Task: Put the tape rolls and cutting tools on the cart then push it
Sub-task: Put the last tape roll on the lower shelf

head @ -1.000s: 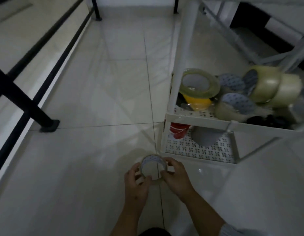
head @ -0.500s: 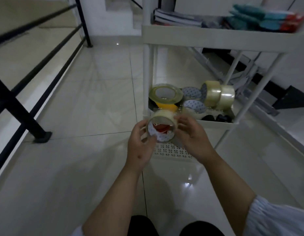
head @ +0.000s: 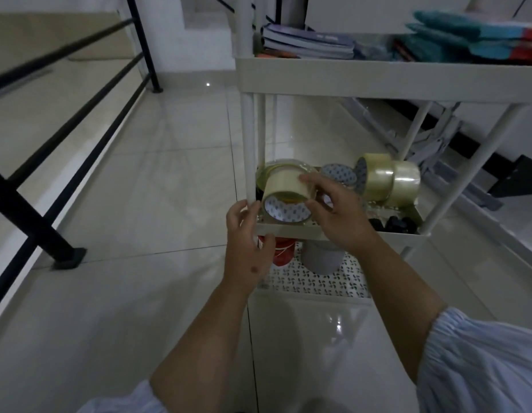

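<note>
A clear tape roll (head: 284,190) with a patterned core is in my right hand (head: 336,216), held over the front left corner of the cart's middle shelf (head: 291,230). My left hand (head: 246,242) is just left of the roll, fingers apart, at the cart's front left post; whether it touches the roll is unclear. Several other clear tape rolls (head: 386,180) lie on that shelf, with dark objects (head: 392,223) at its front right. The white cart (head: 378,76) has three tiers.
Books (head: 309,43) and teal cloths (head: 473,37) lie on the cart's top shelf. A red roll (head: 284,251) and a grey roll (head: 322,257) stand on the bottom shelf. A black railing (head: 59,138) runs along the left; tiled floor lies between it and the cart.
Both hands lifted the tape roll from near the floor up to the middle shelf. The left hand's fingers have come away from the roll; the right hand still holds it.
</note>
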`<state>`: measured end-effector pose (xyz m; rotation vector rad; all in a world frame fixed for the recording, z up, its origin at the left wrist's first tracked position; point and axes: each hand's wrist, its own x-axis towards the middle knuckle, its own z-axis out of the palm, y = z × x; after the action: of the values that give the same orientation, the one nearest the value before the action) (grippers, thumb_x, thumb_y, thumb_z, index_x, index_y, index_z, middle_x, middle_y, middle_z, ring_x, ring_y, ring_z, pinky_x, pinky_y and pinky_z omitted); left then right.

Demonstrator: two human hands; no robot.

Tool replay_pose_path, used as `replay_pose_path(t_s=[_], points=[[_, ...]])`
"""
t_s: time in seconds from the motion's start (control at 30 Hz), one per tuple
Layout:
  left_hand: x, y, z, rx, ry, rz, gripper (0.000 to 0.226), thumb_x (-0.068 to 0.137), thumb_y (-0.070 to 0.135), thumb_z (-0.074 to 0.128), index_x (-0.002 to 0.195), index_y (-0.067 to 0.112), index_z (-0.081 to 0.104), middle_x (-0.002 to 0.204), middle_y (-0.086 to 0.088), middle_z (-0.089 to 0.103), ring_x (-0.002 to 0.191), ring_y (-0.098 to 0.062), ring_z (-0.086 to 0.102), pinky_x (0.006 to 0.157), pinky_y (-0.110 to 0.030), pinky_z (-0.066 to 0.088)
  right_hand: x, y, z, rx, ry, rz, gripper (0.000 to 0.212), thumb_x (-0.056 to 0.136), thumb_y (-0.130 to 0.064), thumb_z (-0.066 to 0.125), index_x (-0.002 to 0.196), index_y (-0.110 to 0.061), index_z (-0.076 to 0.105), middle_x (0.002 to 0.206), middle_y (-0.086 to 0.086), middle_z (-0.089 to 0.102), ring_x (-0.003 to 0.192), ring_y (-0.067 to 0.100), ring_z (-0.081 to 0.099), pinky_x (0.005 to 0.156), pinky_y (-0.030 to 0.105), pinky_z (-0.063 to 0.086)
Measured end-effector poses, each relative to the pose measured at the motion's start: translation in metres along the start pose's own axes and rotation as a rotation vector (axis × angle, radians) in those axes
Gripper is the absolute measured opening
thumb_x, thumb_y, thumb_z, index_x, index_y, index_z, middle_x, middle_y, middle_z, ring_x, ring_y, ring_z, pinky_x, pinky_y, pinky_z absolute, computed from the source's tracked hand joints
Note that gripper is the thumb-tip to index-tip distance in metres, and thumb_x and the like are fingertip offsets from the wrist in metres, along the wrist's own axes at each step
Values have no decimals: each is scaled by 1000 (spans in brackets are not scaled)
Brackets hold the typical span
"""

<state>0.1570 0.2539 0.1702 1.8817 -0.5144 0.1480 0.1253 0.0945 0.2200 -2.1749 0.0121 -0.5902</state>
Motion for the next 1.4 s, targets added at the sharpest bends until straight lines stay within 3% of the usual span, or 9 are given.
replay_pose_path(t_s=[0.07,0.13,0.23,0.43,0.73,0.9,1.07,1.23,1.4], points=[[-4,-4,3,20,7,48,56,85,3,53,138,6,35,140,-5,25,127,-1,26,100,2,24,2,6,3,25,-19,13,35,87,1,53,121,-10,54,117,-5,51,109,8,47,82,-6,34],[-7,-7,6,-15,14,36,59,83,8,47,140,11,31,141,2,25,126,7,25,101,1,25,3,10,5,68,-54,29,35,88,2,52,121,-11,54,121,-5,49,116,9,46,90,-1,35],[-8,-8,9,-125,67,-46,61,81,13,44,138,25,25,138,11,31,122,19,30,100,-5,32,3,15,10,89,-108,35,37,88,0,52,122,-14,54,128,-3,48,126,13,42,104,21,37],[3,-10,11,-121,65,-80,64,84,16,44,143,21,20,145,0,32,135,-16,33,110,-46,37,3,18,18,33,-121,78,38,89,-1,50,125,-14,53,140,6,46,132,15,39,107,25,35],[7,-7,4,-97,35,-118,59,88,4,50,140,18,25,141,3,37,131,-14,37,111,-41,35,2,13,16,-116,-145,46,49,88,-2,52,135,-11,39,142,12,37,128,14,32,106,22,26],[8,12,-3,-63,53,-122,60,88,4,51,140,17,25,144,-1,34,133,-15,33,111,-38,30,0,0,8,-120,-86,26,56,86,-6,58,137,-8,33,139,7,36,122,5,27,100,5,18],[17,44,-16,-72,55,-65,64,87,3,51,142,17,21,147,-3,29,135,-16,30,114,-38,27,6,-23,-12,-127,19,14,52,86,-7,57,135,-8,37,145,14,35,138,24,26,114,32,22],[20,78,-30,-79,67,2,65,88,4,50,143,19,19,146,-3,29,133,-13,29,114,-33,25,1,-53,-49,-100,216,32,52,88,-11,56,136,-14,36,144,7,36,131,14,32,97,9,19],[20,95,-39,-66,31,-36,68,90,12,51,146,16,12,152,-8,20,140,-21,23,117,-42,23,-16,-62,-88,-119,420,143,53,88,-11,54,137,-12,33,143,8,34,130,14,31,98,13,22]])
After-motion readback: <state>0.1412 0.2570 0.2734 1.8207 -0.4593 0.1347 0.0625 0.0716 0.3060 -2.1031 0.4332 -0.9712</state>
